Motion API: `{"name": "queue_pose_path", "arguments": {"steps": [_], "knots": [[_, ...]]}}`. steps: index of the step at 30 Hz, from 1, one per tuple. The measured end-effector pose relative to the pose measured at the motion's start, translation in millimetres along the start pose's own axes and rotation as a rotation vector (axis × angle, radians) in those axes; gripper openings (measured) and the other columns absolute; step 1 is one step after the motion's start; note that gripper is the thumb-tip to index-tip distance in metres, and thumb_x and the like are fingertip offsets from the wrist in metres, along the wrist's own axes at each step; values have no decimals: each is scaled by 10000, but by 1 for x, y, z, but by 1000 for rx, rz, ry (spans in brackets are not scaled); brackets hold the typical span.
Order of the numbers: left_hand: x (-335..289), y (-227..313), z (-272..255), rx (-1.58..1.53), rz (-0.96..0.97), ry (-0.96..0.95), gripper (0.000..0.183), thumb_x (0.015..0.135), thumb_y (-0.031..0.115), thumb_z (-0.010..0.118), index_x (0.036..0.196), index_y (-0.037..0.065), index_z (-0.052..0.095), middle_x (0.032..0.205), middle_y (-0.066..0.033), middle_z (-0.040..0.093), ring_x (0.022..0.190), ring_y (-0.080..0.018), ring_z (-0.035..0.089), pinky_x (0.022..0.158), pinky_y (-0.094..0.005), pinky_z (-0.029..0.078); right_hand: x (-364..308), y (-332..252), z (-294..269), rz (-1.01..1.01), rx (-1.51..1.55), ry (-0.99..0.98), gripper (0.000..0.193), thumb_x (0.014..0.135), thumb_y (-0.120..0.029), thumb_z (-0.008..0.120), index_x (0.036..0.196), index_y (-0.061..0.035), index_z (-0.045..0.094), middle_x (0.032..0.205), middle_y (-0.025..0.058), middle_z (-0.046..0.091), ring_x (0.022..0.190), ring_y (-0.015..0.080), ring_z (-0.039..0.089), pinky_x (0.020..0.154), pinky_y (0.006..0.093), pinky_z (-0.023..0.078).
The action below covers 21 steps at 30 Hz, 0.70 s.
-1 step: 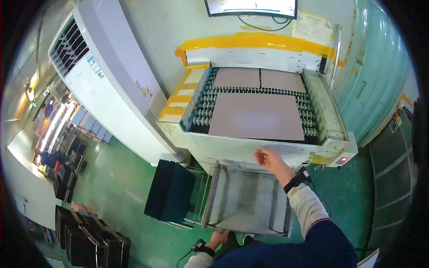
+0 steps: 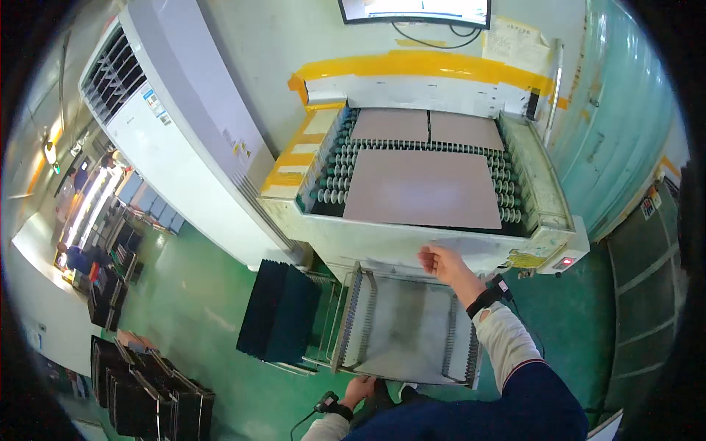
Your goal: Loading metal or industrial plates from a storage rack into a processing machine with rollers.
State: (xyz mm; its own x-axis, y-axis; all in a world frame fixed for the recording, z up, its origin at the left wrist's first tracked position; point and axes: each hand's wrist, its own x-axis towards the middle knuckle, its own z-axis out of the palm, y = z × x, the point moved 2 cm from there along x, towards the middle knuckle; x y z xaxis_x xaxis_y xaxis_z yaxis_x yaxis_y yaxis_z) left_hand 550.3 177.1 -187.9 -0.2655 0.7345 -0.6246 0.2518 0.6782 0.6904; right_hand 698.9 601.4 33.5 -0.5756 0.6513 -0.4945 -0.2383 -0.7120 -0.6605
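Observation:
My right hand (image 2: 443, 262) is raised with loosely spread fingers and holds nothing. It hovers just below the front edge of a roller conveyor machine (image 2: 548, 220) and above the far end of a slotted metal rack (image 2: 404, 327). A large brown panel (image 2: 423, 189) lies flat on the rollers, with two smaller brown panels (image 2: 390, 125) behind it. My left hand (image 2: 360, 389) grips the rack's near rim. A dark band is on each wrist.
A stack of black panels (image 2: 279, 312) stands upright left of the rack. A tall white cabinet unit (image 2: 169, 140) leans along the left. More black racks (image 2: 147, 389) stand at the lower left. A monitor (image 2: 415, 11) hangs on the wall. The floor (image 2: 198, 294) is green.

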Motion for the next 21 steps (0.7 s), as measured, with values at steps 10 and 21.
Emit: {"name": "queue_pose_path", "arguments": {"steps": [10, 21], "knots": [[-16, 33, 10, 44, -48, 242, 471, 894, 422, 478, 772, -7, 631, 741, -200, 642, 715, -348, 633, 684, -466, 487, 24, 63, -42, 156, -146, 69, 268, 902, -257, 529, 998, -22, 616, 922, 96, 661, 781, 198, 623, 696, 320, 509], [-29, 11, 39, -1689, -441, -215, 340, 960, 316, 477, 816, 16, 545, 794, -138, 586, 758, -299, 581, 748, -428, 503, 81, 108, -30, 140, -516, 179, 257, 854, -241, 589, 994, -25, 604, 851, 75, 649, 654, 169, 608, 603, 311, 513]]}}
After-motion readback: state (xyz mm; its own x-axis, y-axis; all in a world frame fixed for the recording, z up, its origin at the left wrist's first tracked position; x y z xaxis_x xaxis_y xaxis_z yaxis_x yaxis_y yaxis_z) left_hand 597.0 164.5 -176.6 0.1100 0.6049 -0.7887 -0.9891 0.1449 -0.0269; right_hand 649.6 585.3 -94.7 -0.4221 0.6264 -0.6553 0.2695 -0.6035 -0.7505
